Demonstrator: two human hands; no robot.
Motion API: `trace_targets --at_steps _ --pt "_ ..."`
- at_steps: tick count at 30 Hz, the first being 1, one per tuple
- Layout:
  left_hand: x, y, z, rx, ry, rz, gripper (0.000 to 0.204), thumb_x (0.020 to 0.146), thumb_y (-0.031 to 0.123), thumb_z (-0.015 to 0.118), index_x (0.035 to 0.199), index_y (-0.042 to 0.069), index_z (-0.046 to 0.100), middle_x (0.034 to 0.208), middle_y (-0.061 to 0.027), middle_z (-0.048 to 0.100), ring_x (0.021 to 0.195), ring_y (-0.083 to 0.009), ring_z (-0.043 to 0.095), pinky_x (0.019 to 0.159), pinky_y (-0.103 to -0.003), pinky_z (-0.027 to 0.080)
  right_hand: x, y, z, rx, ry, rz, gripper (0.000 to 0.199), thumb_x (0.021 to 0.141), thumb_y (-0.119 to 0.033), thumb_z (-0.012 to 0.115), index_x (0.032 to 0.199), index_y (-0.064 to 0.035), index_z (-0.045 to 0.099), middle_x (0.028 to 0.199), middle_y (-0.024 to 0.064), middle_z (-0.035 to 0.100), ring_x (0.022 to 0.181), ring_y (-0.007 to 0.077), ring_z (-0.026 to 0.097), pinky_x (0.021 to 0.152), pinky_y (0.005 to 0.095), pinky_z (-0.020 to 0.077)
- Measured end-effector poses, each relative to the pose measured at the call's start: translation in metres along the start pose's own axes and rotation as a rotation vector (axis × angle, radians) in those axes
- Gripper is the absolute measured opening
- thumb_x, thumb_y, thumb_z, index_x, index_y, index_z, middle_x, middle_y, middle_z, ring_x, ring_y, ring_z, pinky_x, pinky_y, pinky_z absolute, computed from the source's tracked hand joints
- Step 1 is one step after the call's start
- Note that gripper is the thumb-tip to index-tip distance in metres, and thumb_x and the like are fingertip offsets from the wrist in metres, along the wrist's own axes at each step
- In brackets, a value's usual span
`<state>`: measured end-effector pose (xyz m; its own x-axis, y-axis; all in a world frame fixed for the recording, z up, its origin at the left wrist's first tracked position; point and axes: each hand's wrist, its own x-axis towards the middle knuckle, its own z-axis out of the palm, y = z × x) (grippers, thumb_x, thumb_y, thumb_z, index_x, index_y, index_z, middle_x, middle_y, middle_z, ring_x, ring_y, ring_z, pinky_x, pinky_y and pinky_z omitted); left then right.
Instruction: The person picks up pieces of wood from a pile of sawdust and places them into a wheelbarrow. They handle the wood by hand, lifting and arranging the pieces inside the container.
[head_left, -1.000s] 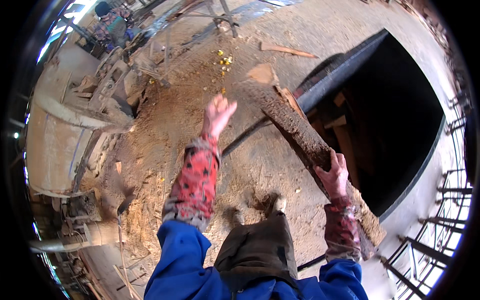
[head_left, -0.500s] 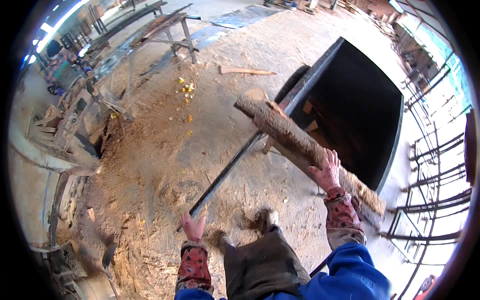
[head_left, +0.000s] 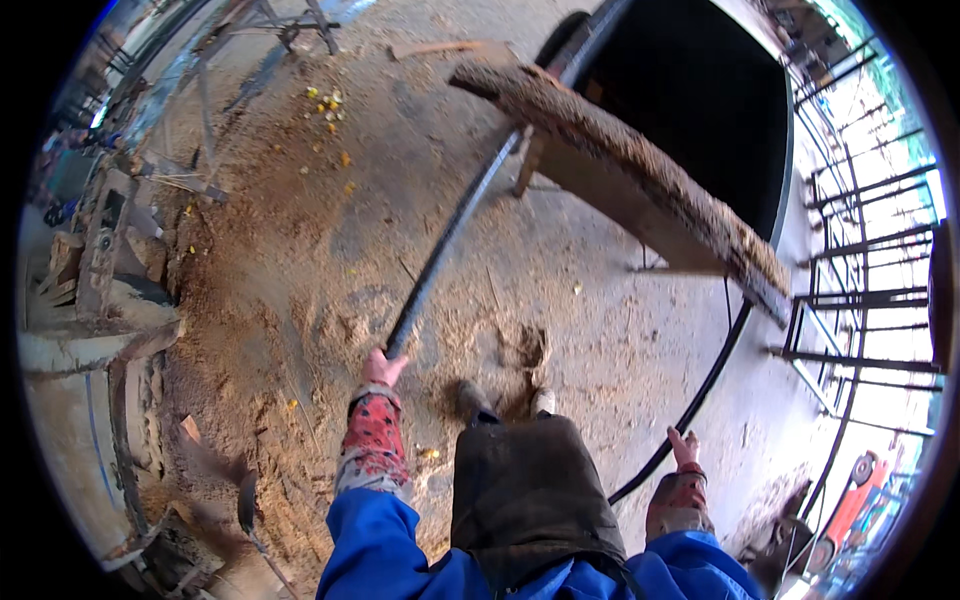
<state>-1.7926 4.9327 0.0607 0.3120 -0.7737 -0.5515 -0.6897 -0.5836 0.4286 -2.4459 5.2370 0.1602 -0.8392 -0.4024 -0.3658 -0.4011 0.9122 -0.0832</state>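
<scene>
A dark handcart [head_left: 690,100] with a deep black tub stands in front of me to the right. A long bark-covered piece of wood [head_left: 640,165] lies across its near edge, both ends sticking out past the sides. My left hand [head_left: 382,368] is wrapped round the near end of the cart's left handle [head_left: 450,240], a straight dark bar. The right handle [head_left: 705,395] curves down toward my right side. My right hand [head_left: 685,450] is beside it, fingers stretched out, not closed round the bar.
Sawdust and chips cover the floor [head_left: 300,270], with yellow scraps [head_left: 325,108] at the far left. A flat wood piece [head_left: 435,48] lies beyond the cart. Machinery [head_left: 100,240] stands at left, metal racks [head_left: 870,300] and a red machine [head_left: 850,510] at right.
My right hand has left the bark-covered wood and dropped to beside the right handle. My left hand has closed on the left handle. The cart now appears higher in view.
</scene>
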Motion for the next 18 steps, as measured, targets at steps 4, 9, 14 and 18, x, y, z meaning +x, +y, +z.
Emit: trace_targets --at_steps 4,9,14,18 --pt "-0.009 0.021 -0.011 -0.068 -0.074 -0.035 0.035 0.061 0.031 0.079 0.083 0.006 0.066 0.074 -0.0098 0.068 0.071 -0.0259 0.066 0.066 -0.038 0.05 -0.023 0.006 0.029 0.262 -0.19 0.194 0.08 0.066 -0.048 0.079 0.121 0.0056 0.055 0.106 0.0171 0.063 0.096 0.0257 0.06 0.084 0.0348 0.0471" --pt "-0.003 -0.005 0.0 0.057 -0.032 -0.042 0.037 0.061 0.031 0.079 0.08 0.002 0.065 0.071 -0.0114 0.067 0.069 -0.0246 0.065 0.064 -0.039 0.05 -0.028 -0.003 0.037 0.842 -0.295 0.291 0.021 0.076 -0.021 0.071 0.079 -0.0019 0.061 0.065 0.0061 0.059 0.047 0.0194 0.057 0.046 0.0324 0.0492" --pt "-0.055 0.011 0.021 0.015 -0.047 0.011 0.032 0.063 0.029 0.078 0.068 0.001 0.062 0.066 -0.0106 0.065 0.062 -0.0216 0.064 0.059 -0.036 0.049 -0.002 0.028 0.005 0.78 -0.175 0.251 0.02 0.075 -0.017 0.069 0.067 -0.0036 0.056 0.054 0.0047 0.052 0.041 0.0181 0.053 0.039 0.0324 0.0452" --pt "-0.091 -0.012 0.042 -0.073 -0.03 0.022 0.032 0.064 0.029 0.078 0.068 0.001 0.063 0.064 -0.0092 0.064 0.061 -0.02 0.064 0.058 -0.036 0.049 0.013 0.05 -0.018 0.74 -0.171 0.201 0.02 0.075 -0.017 0.068 0.065 -0.005 0.054 0.053 0.0042 0.052 0.039 0.0166 0.051 0.037 0.0314 0.0428"
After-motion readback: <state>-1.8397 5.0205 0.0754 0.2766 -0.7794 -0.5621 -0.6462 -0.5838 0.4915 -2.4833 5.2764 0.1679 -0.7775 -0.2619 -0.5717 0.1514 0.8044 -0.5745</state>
